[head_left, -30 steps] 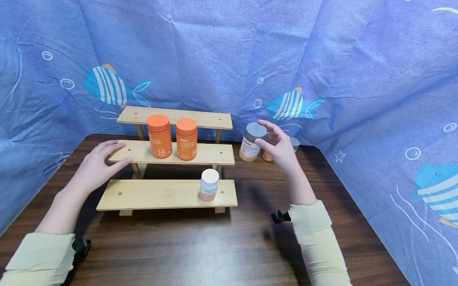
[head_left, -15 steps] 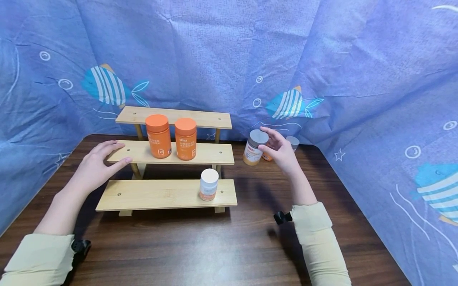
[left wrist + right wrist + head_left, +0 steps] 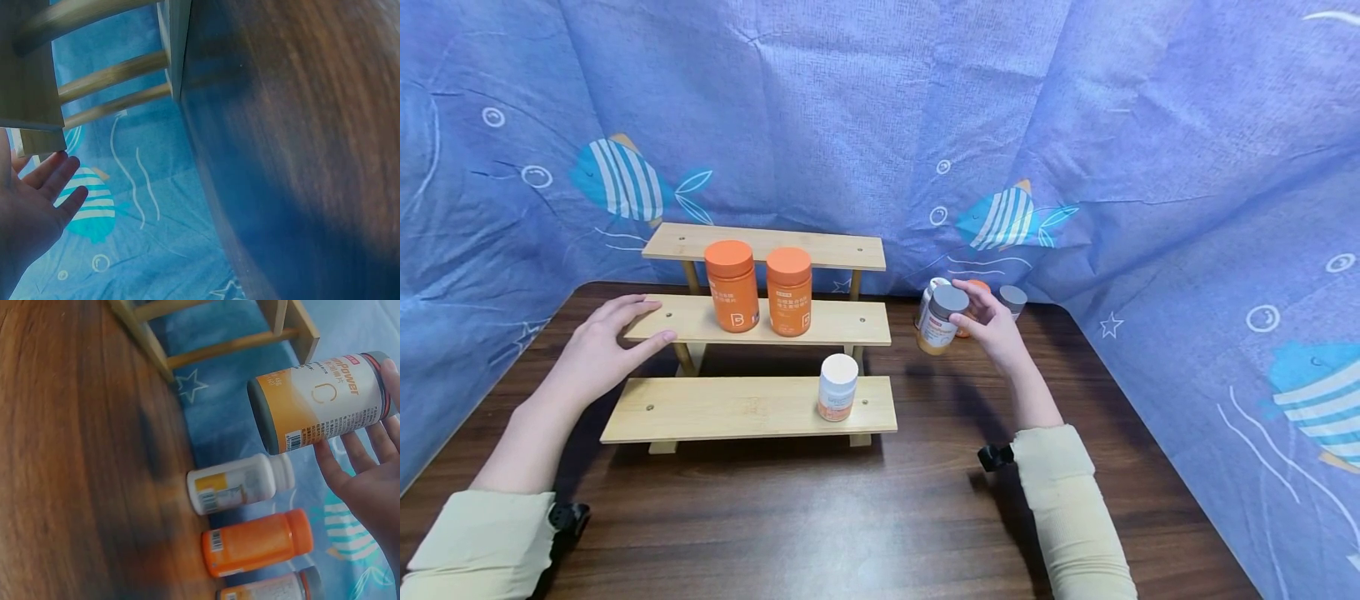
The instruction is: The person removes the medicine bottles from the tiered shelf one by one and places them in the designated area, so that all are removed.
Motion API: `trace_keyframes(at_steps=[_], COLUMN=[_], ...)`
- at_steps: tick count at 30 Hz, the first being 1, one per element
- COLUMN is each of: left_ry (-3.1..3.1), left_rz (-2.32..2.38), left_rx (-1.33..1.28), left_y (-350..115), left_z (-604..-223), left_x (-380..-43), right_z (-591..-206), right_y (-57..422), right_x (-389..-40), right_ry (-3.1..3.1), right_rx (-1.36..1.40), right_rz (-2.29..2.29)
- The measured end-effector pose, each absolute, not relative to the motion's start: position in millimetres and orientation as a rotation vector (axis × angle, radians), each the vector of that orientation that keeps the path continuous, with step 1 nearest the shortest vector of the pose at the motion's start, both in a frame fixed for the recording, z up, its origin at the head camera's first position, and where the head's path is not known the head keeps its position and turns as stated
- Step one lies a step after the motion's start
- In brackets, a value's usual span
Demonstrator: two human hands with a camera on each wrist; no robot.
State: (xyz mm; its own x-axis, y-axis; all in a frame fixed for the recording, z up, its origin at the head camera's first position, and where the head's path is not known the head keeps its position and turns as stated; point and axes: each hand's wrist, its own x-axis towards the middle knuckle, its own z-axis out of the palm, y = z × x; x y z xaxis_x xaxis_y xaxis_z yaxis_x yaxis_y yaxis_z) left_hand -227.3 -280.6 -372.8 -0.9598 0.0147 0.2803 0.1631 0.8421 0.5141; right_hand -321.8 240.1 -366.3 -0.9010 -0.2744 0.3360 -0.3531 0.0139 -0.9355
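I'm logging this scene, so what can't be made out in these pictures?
Rear white bottle, head view: partly hidden behind the held jar.
Orange bottle beside it, head view: partly covered by the right hand.
Grey-lidded jar, right wrist view: cut off by the bottom edge.
Left hand, left wrist view: cut off by the left edge.
Bottle on the lower shelf, head view: fine print too small.

Enclosed at the back and both sides by a creased blue-violet cloth backdrop point(image 3: 820, 125), printed with turquoise fish striped in white point(image 3: 625, 179), white-outlined bubbles point(image 3: 1262, 319) and small outlined stars point(image 3: 1112, 327). Fitted below with a dark-brown wood-grain tabletop point(image 3: 737, 517), rounded at the far corners, and lit with a soft pale glare point(image 3: 868, 567) near the head view's bottom edge.
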Motion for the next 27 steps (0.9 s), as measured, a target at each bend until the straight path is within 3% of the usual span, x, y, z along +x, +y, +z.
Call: trace_keyframes(at_steps=[27], left_ry=[-2.760], left_rz=[-0.806], left_rx=[-0.129], left_y=[-279], left_z=[-372], left_x=[-226], right_z=[-415], right_y=[255], right_x=[-343], right_ry=[-2.436], right_rx=[0.547], right_rz=[1.966])
